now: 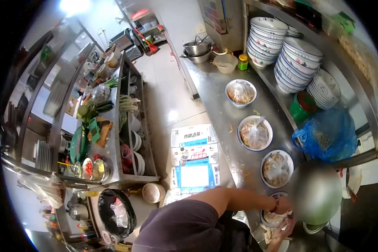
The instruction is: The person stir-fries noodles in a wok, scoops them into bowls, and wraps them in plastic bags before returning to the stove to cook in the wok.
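At the lower right, my left hand point(284, 205), with a band at the wrist, reaches over a blue-rimmed bowl point(262, 216) on the steel counter. Just below it is my right hand point(284, 230), its fingers bent. Both are closed at a pale, crumpled thing point(274, 217) over the bowl, too small to make out. Further up the counter stand three similar bowls, each with a clear plastic bag of food in it: the nearest point(277, 169), the middle one point(255, 133) and the farthest point(240, 93).
Stacked bowls point(266, 40) and a blue bag point(326, 134) sit on the right shelf. A blurred round object point(317, 193) is beside my hands. Flattened cardboard point(194, 155) covers the floor; a bin point(116, 213) and a vegetable-laden counter point(113, 143) stand left.
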The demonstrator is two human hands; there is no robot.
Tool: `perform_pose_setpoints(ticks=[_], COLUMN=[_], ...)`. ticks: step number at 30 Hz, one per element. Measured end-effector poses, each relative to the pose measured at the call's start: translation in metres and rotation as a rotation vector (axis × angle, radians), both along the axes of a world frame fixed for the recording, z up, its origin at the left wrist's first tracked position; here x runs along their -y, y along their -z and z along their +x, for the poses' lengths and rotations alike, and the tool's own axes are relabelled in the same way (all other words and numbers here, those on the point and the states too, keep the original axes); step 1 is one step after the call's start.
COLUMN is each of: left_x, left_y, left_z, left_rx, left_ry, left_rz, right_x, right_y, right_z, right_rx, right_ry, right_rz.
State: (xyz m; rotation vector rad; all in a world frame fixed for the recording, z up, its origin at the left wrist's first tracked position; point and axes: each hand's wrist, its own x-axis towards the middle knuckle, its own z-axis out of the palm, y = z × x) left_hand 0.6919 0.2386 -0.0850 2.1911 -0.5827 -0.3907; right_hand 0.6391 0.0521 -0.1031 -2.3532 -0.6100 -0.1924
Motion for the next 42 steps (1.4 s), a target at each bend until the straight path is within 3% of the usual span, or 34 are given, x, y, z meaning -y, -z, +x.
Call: perform_pose_setpoints(ticks=[1, 4, 9, 11, 13, 15, 17, 19, 22, 24, 25, 26, 27, 28, 30, 32, 35, 38, 39, 42], left_x=[0.001, 0.006, -0.028, -0.045, -0.108, -0.161, -0.222, -0.292, -0.38, -0.433, -0.464, -0.483, -0.505, -0.532, -0.583, -0.644, -0.739, -0.821, -0.845, -0.908], left_y=[-0.001, 0.009, -0.005, -0.002, -0.048, -0.045, -0.022, -0.036, -0.005, 0.031, 0.035, 0.001, -0.023, -0.028, -0.044, -0.07, -0.077, -0.075, -0.066, -0.04], left_z=[-0.001, 0.009, -0.007, -0.034, -0.076, -0.117, -0.16, -0.216, -0.296, -0.331, -0.341, -0.347, -0.355, -0.356, -0.351, -0.338, -0.321, -0.322, -0.328, -0.36], left_rx=[0.013, 0.139, 0.276, 0.334, 0.312, -0.037, 0.041, -0.088, -0.05, -0.167, -0.194, -0.148, -0.113, -0.036, 0.139, 0.241, 0.354, 0.311, 0.244, 0.045], left_ry=[0.017, -0.024, 0.088, 0.025, -0.076, -0.214, -0.353, -0.651, -1.016, -1.209, -1.266, -1.31, -1.343, -1.33, -1.237, -1.148, -1.158, -1.282, -1.322, -1.431], left_rz=[-0.034, 0.016, 0.118, -0.219, -0.405, -0.312, -0.092, -0.129, -0.131, -0.442, -0.554, -0.32, -0.08, -0.116, -0.048, -0.033, 0.081, 0.106, 0.155, 0.296], right_x=[0.002, -0.007, -0.026, -0.031, -0.052, -0.089, -0.148, -0.227, -0.362, -0.452, -0.491, -0.52, -0.552, -0.589, -0.651, -0.696, -0.768, -0.853, -0.885, -1.001], right_y=[-0.003, -0.005, -0.031, -0.048, -0.06, -0.067, -0.067, -0.064, -0.067, -0.074, -0.082, -0.091, -0.092, -0.088, -0.088, -0.084, -0.088, -0.043, -0.061, -0.025], right_z=[0.001, -0.023, -0.014, 0.0, 0.01, 0.018, 0.021, 0.015, -0.022, -0.044, -0.059, -0.069, -0.071, -0.076, -0.078, -0.064, -0.041, -0.006, -0.004, -0.002], right_rx=[0.399, -0.02, -0.151, -0.188, -0.235, -0.29, -0.356, -0.432, -0.432, -0.379, -0.712, -1.058, -1.067, -1.084, -0.685, -0.792, -0.901, -0.975, -1.183, -1.056], right_ry=[-0.046, 0.167, 0.212, 0.173, 0.097, -0.021, -0.199, -0.398, -0.574, -0.66, -0.595, -0.508, -0.567, -0.622, -0.821, -0.916, -0.849, -0.757, -0.653, -0.711], right_rz=[-0.193, -0.047, 0.063, 0.116, 0.164, 0.216, 0.264, 0.297, 0.35, 0.403, 0.395, 0.371, 0.323, 0.28, 0.302, 0.377, 0.371, 0.59, 0.529, 0.537])
